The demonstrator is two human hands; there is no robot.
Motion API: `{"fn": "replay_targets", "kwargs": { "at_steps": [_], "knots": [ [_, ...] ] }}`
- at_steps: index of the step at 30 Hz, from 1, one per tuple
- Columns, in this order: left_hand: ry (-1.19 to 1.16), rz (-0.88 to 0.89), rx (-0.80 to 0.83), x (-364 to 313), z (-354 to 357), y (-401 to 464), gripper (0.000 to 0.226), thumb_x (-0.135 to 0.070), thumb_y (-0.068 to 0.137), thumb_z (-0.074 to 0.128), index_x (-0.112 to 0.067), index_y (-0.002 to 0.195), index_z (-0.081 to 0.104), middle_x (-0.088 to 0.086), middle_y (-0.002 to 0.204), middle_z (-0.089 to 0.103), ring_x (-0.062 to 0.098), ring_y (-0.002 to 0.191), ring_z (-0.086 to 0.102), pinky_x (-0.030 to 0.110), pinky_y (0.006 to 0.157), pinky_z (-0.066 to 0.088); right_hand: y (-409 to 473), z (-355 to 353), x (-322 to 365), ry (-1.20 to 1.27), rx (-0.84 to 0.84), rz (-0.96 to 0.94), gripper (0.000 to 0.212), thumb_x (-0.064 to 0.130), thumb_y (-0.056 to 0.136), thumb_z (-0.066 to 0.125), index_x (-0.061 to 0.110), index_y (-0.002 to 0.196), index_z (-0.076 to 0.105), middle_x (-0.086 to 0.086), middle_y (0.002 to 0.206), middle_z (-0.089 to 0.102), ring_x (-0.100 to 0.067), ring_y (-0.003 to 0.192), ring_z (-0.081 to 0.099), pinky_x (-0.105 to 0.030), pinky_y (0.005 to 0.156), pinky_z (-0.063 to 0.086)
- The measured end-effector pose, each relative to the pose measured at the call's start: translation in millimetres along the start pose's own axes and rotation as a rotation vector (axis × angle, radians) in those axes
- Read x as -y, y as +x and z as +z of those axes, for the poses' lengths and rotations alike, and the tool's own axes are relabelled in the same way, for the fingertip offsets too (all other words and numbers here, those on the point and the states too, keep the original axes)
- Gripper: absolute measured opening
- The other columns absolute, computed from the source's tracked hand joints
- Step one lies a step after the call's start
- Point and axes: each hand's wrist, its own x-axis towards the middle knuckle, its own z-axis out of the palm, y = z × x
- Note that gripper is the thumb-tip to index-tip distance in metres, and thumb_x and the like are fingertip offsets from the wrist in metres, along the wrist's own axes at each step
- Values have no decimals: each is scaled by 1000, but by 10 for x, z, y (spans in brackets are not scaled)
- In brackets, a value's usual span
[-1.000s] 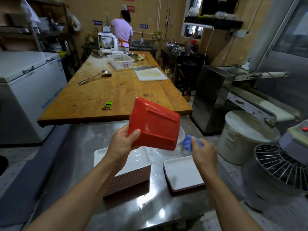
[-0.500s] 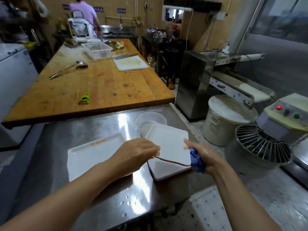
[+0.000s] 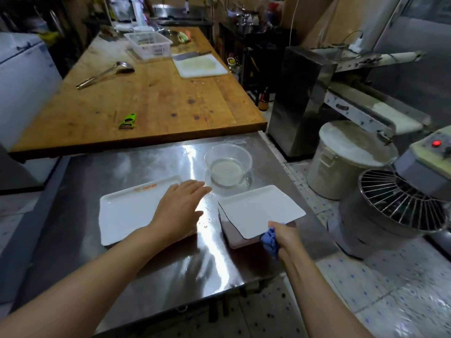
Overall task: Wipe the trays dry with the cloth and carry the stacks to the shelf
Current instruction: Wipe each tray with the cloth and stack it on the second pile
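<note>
Two stacks of trays, white inside and red underneath, sit on a wet steel table (image 3: 151,269). The left stack (image 3: 127,211) has an orange mark near its far edge. My left hand (image 3: 179,211) hovers flat over its right end, fingers spread, holding nothing. The right stack (image 3: 258,211) is lower, and its top tray lies slightly askew. My right hand (image 3: 284,236) is at that stack's near corner, closed on a crumpled blue cloth (image 3: 269,240).
A clear plastic bowl (image 3: 228,164) with cloudy water stands just beyond the trays. A wooden worktable (image 3: 151,93) behind holds a green peeler (image 3: 128,121), a ladle, a cutting board and a white basket. A lidded bucket (image 3: 346,159) and a mixer (image 3: 400,203) stand on the right.
The tray I held up and wiped has been laid white side up on the right stack. My left hand let go and moved left over the other stack. My view dipped toward the table.
</note>
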Motion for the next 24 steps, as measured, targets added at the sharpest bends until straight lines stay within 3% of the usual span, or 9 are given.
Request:
{"fn": "replay_targets", "kwargs": {
  "at_steps": [3,8,13,17,20,24],
  "knots": [
    [2,-104,20,199,3,-152,58,-20,83,67,-22,137,47,-3,144,44,18,135,36,34,107,26,120,108,-127,57,-94,8,36,-1,88,39,10,56,27,-3,24,23,-12,17,22,-7,35,25],
    [39,-198,41,440,-21,-360,51,-24,88,61,-24,137,46,-3,145,43,17,136,34,33,108,26,267,240,-310,129,-175,-43,33,1,86,46,13,60,30,1,30,33,-13,22,30,-13,37,27],
    [28,-255,39,556,-37,-499,47,-19,83,67,-20,129,55,2,139,50,21,132,41,38,105,31,307,260,-399,-13,-216,-38,34,11,85,53,12,54,39,-2,33,39,-16,25,34,-16,36,29],
    [20,-290,48,599,-45,-577,45,-20,84,66,-20,128,56,2,140,49,21,133,40,39,106,31,244,209,-373,-173,-286,-38,31,21,85,62,9,58,53,-6,47,61,-19,40,53,-20,43,45],
    [10,-308,45,631,-56,-618,44,-20,83,67,-20,126,58,3,139,50,22,132,41,39,106,32,150,203,-301,-179,-267,-36,29,20,87,61,8,61,54,-1,41,56,-11,33,50,-15,35,42],
    [-3,-353,33,684,-92,-683,47,-23,82,68,-20,128,56,3,141,48,21,133,39,39,107,31,-52,393,-187,-316,-220,-173,29,30,88,55,8,69,60,-14,71,64,-27,62,57,-28,60,42]
  ]
}}
